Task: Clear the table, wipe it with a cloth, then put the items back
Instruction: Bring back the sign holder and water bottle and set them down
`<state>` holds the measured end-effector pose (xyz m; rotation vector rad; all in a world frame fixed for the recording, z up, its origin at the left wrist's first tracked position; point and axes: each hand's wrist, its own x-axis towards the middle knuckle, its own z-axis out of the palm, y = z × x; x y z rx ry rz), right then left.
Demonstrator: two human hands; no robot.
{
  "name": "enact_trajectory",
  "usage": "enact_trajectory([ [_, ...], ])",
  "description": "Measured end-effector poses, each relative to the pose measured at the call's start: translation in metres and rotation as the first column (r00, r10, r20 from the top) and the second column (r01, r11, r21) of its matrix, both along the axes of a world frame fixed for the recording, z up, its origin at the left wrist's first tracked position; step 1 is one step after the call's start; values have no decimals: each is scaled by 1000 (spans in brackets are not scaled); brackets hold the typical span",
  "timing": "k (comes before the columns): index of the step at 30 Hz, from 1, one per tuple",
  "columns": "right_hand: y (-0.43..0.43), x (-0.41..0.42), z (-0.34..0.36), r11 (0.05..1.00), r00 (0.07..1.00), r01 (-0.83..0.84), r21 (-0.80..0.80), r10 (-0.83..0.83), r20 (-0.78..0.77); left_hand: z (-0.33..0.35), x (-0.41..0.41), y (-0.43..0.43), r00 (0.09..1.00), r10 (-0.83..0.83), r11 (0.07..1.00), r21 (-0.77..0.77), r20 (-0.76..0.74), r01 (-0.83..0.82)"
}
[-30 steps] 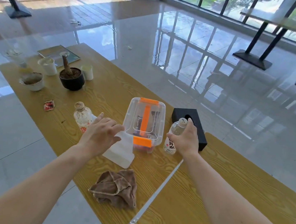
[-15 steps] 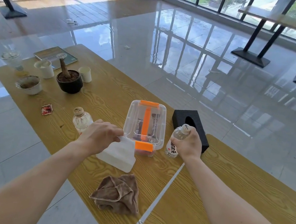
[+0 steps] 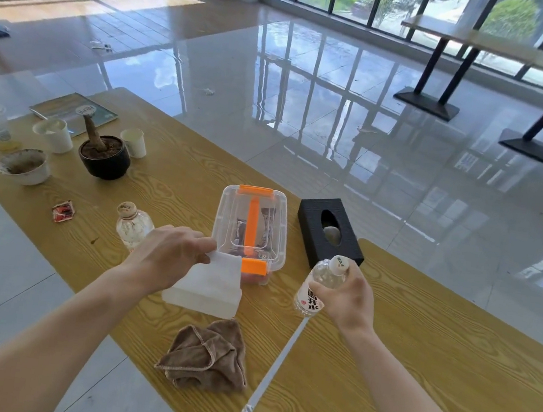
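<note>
My left hand (image 3: 166, 257) grips the top of a white soft pack of tissues (image 3: 207, 287) that stands tilted on the wooden table (image 3: 415, 363). My right hand (image 3: 347, 299) holds a clear water bottle (image 3: 316, 291) with a white cap, lifted a little and leaning left. A brown cloth (image 3: 209, 356) lies crumpled near the table's front edge. Behind the tissue pack sits a clear box with orange latches (image 3: 250, 227), and a black tissue box (image 3: 329, 230) lies to its right.
A second small bottle (image 3: 131, 225) stands left of my left hand. Further left are a red wrapper (image 3: 64, 211), a black plant pot (image 3: 104, 156), several paper cups and bowls, and a book (image 3: 72, 110). Shiny floor and other tables lie beyond.
My left hand closed on the tissue pack and pulled it upright. My right hand lifted the water bottle and drew it nearer, away from the black tissue box.
</note>
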<state>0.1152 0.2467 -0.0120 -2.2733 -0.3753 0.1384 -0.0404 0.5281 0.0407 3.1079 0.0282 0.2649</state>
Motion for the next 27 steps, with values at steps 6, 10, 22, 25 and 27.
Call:
enact_trajectory([
  [6, -22, -17, 16, 998, 999, 45, 33, -45, 14, 3, -5, -12, 999, 18, 1000, -21, 46, -17],
  [10, -42, -28, 24, 995, 995, 96, 26, -97, 32, 11, 2, -32, 998, -23, 995, -93, 67, 29],
  [22, -110, -64, 44, 943, 941, 333, -1, -333, 64, 14, 53, -98, 963, -265, 941, -205, 47, 269],
  [25, -130, -76, 49, 914, 912, 406, 9, -405, 68, 18, 61, -119, 942, -334, 917, -219, 37, 333],
  [27, -146, -84, 53, 895, 892, 447, 16, -447, 66, 22, 64, -136, 928, -368, 904, -215, 51, 370],
])
